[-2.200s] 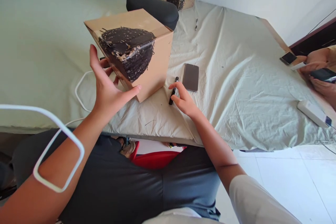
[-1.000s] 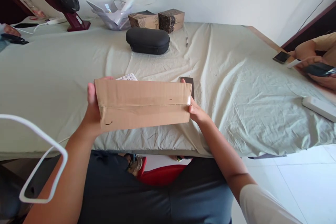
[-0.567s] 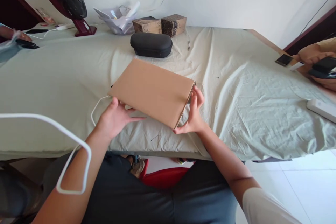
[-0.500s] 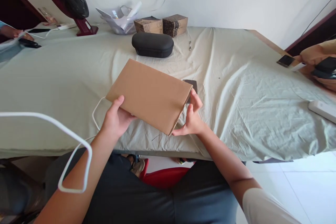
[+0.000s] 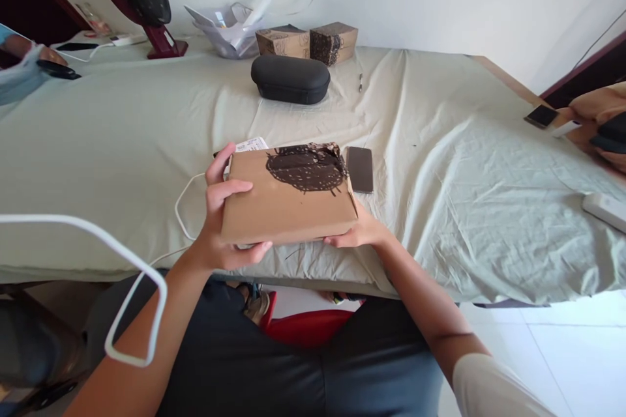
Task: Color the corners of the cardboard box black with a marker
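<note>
A brown cardboard box [image 5: 288, 208] is held up over the near edge of the cloth-covered table [image 5: 430, 208]. Its visible face carries a dark scribbled oval, and the upper right edge looks torn. My left hand [image 5: 222, 208] grips the box's left end, with fingers on the face and along the bottom edge. Under the lower right corner my right hand [image 5: 359, 228] holds it, most of its fingers hidden behind the box. A white printed label [image 5: 252, 144] shows just past the box's upper left edge. Right of the box lies a dark smartphone [image 5: 360, 169].
Behind the box sit a black hard case [image 5: 291, 80], two small cardboard boxes [image 5: 337, 42] and a plastic basket [image 5: 227, 39]. A fan [image 5: 163, 42] stands at the back left, near another person's hand [image 5: 51, 55]. A white cable [image 5: 98, 228] loops at the left.
The box has been turned over in my hands, from a plain face to the one with the dark scribble. My left fingers now spread over its face. The view shifted slightly.
</note>
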### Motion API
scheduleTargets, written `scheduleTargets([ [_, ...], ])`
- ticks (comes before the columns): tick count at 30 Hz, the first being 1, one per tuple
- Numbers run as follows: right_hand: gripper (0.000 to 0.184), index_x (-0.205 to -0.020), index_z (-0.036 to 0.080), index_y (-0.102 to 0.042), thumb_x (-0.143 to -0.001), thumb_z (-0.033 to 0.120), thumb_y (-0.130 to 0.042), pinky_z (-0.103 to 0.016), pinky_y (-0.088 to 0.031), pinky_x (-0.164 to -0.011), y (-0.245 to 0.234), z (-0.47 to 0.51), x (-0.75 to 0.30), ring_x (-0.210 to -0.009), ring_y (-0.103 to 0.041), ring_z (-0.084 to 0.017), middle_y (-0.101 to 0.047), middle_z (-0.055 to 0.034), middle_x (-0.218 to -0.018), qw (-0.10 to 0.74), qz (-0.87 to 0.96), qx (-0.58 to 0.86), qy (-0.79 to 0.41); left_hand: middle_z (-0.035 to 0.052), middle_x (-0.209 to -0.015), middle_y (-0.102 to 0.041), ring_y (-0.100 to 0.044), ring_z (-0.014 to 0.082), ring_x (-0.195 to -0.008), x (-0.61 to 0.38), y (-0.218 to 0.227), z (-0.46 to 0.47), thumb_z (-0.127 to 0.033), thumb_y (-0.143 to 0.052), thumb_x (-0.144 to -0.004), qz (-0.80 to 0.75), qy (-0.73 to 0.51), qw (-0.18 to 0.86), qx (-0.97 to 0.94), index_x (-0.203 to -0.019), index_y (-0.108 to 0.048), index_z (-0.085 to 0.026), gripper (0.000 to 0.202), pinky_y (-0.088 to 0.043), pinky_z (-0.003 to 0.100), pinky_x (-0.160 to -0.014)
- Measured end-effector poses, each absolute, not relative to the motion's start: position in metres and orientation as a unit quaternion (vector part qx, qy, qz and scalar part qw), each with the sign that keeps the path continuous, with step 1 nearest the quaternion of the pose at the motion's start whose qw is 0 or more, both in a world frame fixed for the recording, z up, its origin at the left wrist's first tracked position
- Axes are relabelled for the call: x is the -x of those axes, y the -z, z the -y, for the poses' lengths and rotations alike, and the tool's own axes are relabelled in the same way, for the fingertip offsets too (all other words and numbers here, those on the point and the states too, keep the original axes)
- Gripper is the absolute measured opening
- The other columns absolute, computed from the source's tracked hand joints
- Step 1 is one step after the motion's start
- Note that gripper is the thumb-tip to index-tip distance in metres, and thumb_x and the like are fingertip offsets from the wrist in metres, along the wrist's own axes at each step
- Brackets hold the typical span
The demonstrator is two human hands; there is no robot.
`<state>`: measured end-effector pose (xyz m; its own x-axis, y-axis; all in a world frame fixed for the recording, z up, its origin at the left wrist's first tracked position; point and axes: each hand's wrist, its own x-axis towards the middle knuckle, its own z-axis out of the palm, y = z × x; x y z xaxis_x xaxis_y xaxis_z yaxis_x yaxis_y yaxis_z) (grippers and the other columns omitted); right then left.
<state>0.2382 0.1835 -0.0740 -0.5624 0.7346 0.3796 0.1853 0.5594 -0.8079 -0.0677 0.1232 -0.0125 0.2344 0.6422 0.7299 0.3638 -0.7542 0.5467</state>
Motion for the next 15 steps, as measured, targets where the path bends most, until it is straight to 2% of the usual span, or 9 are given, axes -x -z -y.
scheduleTargets([
  [3,0.161,-0.176,0.028,0.004,-0.057,0.081,-0.09,-0.075,-0.024,-0.132,0.074,-0.179,-0.225,-0.163,-0.027,-0.05,-0.024,-0.0212,-0.176,0.395,0.807,0.318,-0.303,0.0073,-0.182,-0.018,-0.02,0.0409,-0.169,0.061,0.02,-0.126,-0.043,-0.092,-0.075,-0.335,-0.567,0.198,-0.726,-0.152,-0.042,-0.04,0.093,-0.038,0.065,-0.129],
  [5,0.166,-0.175,0.027,0.011,-0.056,0.084,-0.09,-0.078,-0.022,-0.131,0.075,-0.173,-0.216,-0.16,-0.027,-0.053,-0.024,-0.024,-0.172,0.422,0.794,0.363,-0.244,0.0063,-0.183,-0.009,-0.022,0.0394,-0.169,0.05,0.027,-0.125,-0.048,-0.094,-0.075,-0.356,-0.591,0.256,-0.677,-0.162,-0.024,-0.052,0.111,-0.051,0.059,-0.12],
  [6,0.167,-0.175,0.027,0.013,-0.056,0.085,-0.089,-0.079,-0.023,-0.131,0.077,-0.17,-0.212,-0.159,-0.027,-0.053,-0.025,-0.0247,-0.17,0.432,0.789,0.378,-0.219,0.0066,-0.183,-0.003,-0.023,0.0402,-0.169,0.042,0.03,-0.122,-0.051,-0.097,-0.07,-0.375,-0.592,0.274,-0.659,-0.164,-0.014,-0.056,0.126,-0.053,0.058,-0.118],
  [8,0.167,-0.174,0.03,0.016,-0.057,0.085,-0.089,-0.08,-0.025,-0.129,0.08,-0.161,-0.205,-0.157,-0.028,-0.054,-0.025,-0.0244,-0.167,0.445,0.79,0.38,-0.182,0.0077,-0.182,-0.001,-0.017,0.0419,-0.17,0.025,0.037,-0.114,-0.058,-0.102,-0.059,-0.398,-0.619,0.226,-0.638,-0.167,-0.003,-0.056,0.146,-0.046,0.062,-0.124],
  [11,0.164,-0.174,0.032,0.015,-0.059,0.084,-0.089,-0.081,-0.025,-0.128,0.084,-0.148,-0.199,-0.154,-0.03,-0.056,-0.024,-0.0237,-0.168,0.467,0.791,0.363,-0.16,0.0091,-0.18,-0.003,-0.008,0.0438,-0.171,0.004,0.042,-0.1,-0.057,-0.106,-0.051,-0.441,-0.615,0.116,-0.643,-0.17,-0.003,-0.053,0.157,-0.033,0.068,-0.131],
  [13,0.162,-0.175,0.031,0.008,-0.057,0.086,-0.088,-0.081,-0.024,-0.128,0.084,-0.144,-0.2,-0.155,-0.03,-0.057,-0.026,-0.0234,-0.167,0.477,0.779,0.366,-0.178,0.0087,-0.179,-0.003,-0.006,0.0449,-0.17,0.001,0.04,-0.095,-0.058,-0.105,-0.05,-0.446,-0.609,0.094,-0.649,-0.171,-0.003,-0.051,0.159,-0.03,0.07,-0.131],
  [15,0.155,-0.176,0.031,-0.007,-0.056,0.089,-0.086,-0.079,-0.027,-0.128,0.082,-0.144,-0.205,-0.156,-0.031,-0.055,-0.034,-0.022,-0.166,0.46,0.771,0.365,-0.246,0.0059,-0.18,-0.001,-0.005,0.0455,-0.17,0.008,0.033,-0.096,-0.061,-0.103,-0.052,-0.448,-0.602,0.106,-0.652,-0.171,-0.004,-0.051,0.155,-0.031,0.069,-0.131],
])
